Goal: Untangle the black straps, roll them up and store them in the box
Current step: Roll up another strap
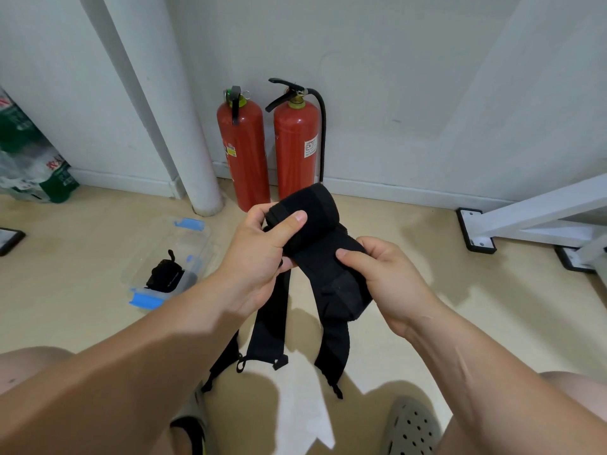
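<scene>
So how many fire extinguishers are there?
2, both upright against the wall: one extinguisher next to the white pipe, the hosed extinguisher beside it. No others show.

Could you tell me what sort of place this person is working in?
Probably a storage or utility corner indoors: two red fire extinguishers stand against the white wall, a white pipe meets the floor, and shrink-wrapped bottle packs sit at left.
</scene>
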